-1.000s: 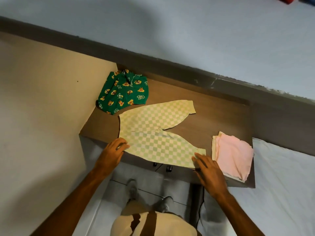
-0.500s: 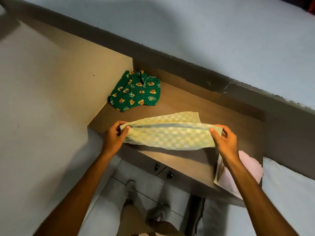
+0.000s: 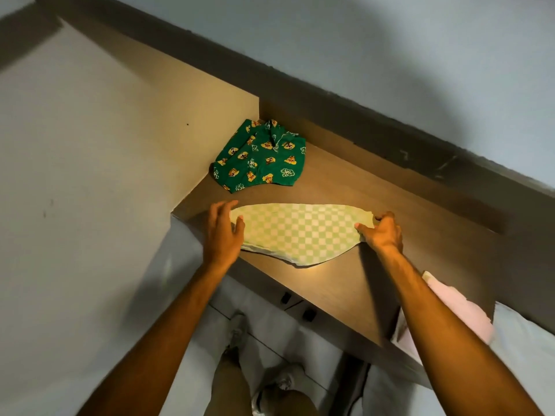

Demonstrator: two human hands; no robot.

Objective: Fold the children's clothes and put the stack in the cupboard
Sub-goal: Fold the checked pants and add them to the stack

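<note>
A pair of small green-and-white checked trousers (image 3: pixel 300 231) lies on the brown table top (image 3: pixel 345 283), one leg folded over the other. My left hand (image 3: pixel 222 232) rests on its left end, thumb on the fabric and fingers spread. At the right end my right hand (image 3: pixel 383 231) pinches the cloth between thumb and fingers. A green garment with a cartoon print (image 3: pixel 261 159) lies crumpled in the table's far left corner. A folded pink garment (image 3: pixel 453 310) sits at the near right edge, partly hidden behind my right forearm.
A tall beige cupboard side (image 3: pixel 105 160) stands against the table's left. A dark ledge (image 3: pixel 390 130) and a pale wall run behind it. White bedding (image 3: pixel 522 349) lies to the right. My legs and shoes (image 3: pixel 279 382) show below the table's front edge.
The trousers lay spread with both legs apart. Both hands lifted the near leg and carried it away from me onto the far leg, where it now lies flat.
</note>
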